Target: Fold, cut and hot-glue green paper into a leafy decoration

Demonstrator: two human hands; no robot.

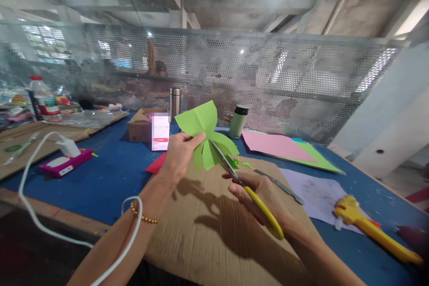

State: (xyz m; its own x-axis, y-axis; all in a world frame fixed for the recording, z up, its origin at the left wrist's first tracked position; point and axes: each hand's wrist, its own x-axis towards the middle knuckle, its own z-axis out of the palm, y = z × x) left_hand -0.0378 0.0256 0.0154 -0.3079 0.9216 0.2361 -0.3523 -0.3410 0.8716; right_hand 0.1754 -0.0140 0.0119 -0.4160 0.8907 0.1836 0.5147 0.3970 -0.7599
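A green paper piece (201, 118) with several petal-like lobes is pinched between the thumb and fingers of my left hand (179, 152). My right hand (259, 192) grips scissors (263, 212) with yellow handles. Their blades reach up and left to the paper's centre, between lobes. Small green scraps (233, 161) lie under the blades on a brown cardboard sheet (187, 237). A grey craft knife (281, 185) rests on the cardboard's right part, beyond my right hand.
A lit phone (161, 134) leans by a small box (139, 127). Behind stand a steel flask (175, 103) and green cup (238, 123). Rightward lie pink paper (278, 145) and a yellow glue gun (372, 228); leftward, a purple power strip (67, 163). A white cable crosses my left forearm.
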